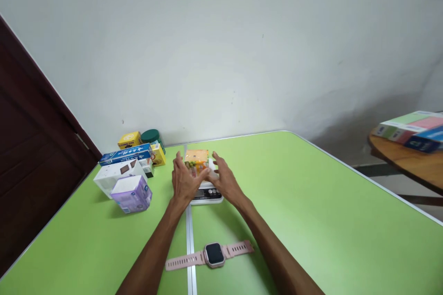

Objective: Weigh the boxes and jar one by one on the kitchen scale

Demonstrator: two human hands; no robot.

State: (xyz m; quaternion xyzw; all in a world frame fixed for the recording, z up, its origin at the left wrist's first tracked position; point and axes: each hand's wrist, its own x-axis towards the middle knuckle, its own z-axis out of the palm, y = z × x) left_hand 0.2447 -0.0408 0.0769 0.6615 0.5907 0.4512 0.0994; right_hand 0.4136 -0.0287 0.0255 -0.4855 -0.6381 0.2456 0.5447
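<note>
An orange snack packet (pixel 196 156) lies on a small white kitchen scale (pixel 207 195) at the middle of the green table (pixel 311 221). My left hand (pixel 182 180) presses against the packet's left side, thumb reaching across its near edge. Against its right side rests my right hand (pixel 224 179), fingers stretched forward and slightly apart. Both hands hold the packet between them over the scale. A pink smartwatch (pixel 213 254) lies flat near the table's front, across the metal seam.
A cluster stands at the back left: a purple tissue pack (pixel 132 193), a white box (pixel 116 176), a blue box (pixel 126 154), yellow boxes (pixel 129 139) and a green-lidded jar (pixel 151 136). A dark door (pixel 31 156) is at left. Coloured boxes (pixel 415 130) sit on a round wooden table at right.
</note>
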